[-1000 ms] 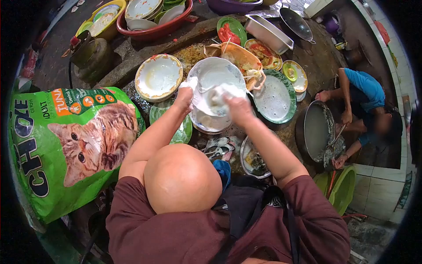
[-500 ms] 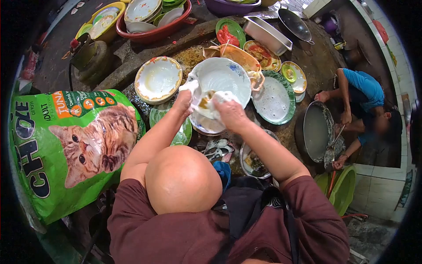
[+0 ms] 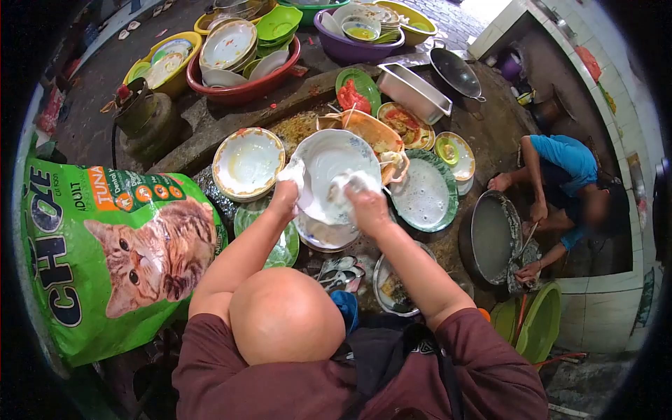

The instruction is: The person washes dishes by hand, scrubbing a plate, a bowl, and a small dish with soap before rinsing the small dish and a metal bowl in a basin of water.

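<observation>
My left hand (image 3: 285, 197) is closed on the left rim of a white plate (image 3: 343, 154) with a blue floral edge, and thick foam covers its fingers. Across the lower right of this plate, my right hand (image 3: 369, 206) is bent over a lump of white lather (image 3: 350, 183); whatever lies inside the foam is blurred and hidden. The tilted plate is above another soapy plate (image 3: 325, 234). To the left sits a stack of gold-rimmed plates (image 3: 248, 164), with a green plate (image 3: 264, 234) below it. A green-rimmed sudsy plate (image 3: 423, 192) lies to the right.
Spoons (image 3: 341, 271) and a metal bowl (image 3: 399, 280) lie close before me. A cat food bag (image 3: 126, 245) stands left. At right, a person in blue (image 3: 563, 161) handles a big pan (image 3: 490, 238). Dish-filled red (image 3: 245, 91) and purple (image 3: 357, 49) basins stand beyond a ledge.
My view has tilted up, so things sit lower in the picture. My right hand has shifted over the plate, and more foam hides the yellow-brown patch beneath it.
</observation>
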The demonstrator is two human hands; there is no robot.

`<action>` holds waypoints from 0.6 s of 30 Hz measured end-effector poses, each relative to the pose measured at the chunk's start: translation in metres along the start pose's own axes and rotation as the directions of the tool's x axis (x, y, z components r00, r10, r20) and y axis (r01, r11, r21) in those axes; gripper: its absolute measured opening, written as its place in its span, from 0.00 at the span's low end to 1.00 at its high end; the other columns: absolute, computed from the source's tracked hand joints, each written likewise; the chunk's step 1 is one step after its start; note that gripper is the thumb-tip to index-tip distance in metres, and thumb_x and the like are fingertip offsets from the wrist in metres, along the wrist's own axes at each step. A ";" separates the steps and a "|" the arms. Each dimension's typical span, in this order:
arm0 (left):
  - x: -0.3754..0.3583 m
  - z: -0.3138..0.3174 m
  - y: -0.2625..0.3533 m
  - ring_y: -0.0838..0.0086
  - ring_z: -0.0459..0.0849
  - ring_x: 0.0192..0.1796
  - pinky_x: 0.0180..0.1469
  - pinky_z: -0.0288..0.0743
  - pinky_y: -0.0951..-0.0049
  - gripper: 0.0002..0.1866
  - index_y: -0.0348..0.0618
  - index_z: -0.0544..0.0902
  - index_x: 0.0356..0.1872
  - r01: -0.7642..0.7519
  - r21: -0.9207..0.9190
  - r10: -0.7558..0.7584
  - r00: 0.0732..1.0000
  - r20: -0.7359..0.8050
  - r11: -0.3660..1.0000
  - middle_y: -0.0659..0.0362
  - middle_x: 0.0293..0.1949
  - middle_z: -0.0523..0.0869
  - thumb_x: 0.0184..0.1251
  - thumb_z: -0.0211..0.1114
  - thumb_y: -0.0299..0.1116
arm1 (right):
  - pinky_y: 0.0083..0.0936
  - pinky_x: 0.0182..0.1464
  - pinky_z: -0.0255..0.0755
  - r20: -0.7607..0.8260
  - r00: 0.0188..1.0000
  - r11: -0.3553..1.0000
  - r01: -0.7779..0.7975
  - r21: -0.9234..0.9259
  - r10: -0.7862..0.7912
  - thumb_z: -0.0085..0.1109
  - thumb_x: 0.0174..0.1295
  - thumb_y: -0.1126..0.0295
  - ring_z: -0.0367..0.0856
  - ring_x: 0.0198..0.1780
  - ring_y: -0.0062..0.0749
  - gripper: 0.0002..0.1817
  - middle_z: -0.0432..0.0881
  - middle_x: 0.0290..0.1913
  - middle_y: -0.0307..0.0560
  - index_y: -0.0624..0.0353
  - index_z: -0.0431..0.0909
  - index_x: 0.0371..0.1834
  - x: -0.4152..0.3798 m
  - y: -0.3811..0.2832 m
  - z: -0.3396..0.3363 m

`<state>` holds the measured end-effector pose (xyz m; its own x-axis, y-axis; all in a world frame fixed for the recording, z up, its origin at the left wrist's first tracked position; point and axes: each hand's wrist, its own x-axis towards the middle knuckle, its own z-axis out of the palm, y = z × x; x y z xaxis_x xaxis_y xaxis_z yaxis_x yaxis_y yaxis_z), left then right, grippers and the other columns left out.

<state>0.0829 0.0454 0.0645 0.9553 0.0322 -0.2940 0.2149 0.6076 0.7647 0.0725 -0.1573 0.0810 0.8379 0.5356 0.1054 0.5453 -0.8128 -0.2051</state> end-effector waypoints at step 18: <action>-0.007 0.013 0.046 0.64 0.76 0.50 0.50 0.73 0.61 0.25 0.44 0.68 0.53 0.248 -0.293 -0.159 0.942 0.294 0.923 0.52 0.49 0.75 0.66 0.41 0.52 | 0.36 0.36 0.73 0.132 0.989 0.991 0.088 -0.102 -0.074 0.53 0.45 0.73 0.79 0.37 0.45 0.24 0.77 0.34 0.56 0.65 0.66 0.49 0.036 -0.077 -0.082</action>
<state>0.0888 0.0626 0.1090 0.9257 -0.2998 -0.2305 0.3755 0.8017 0.4651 0.0628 -0.0937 0.1804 0.7847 0.6198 -0.0089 0.6163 -0.7817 -0.0952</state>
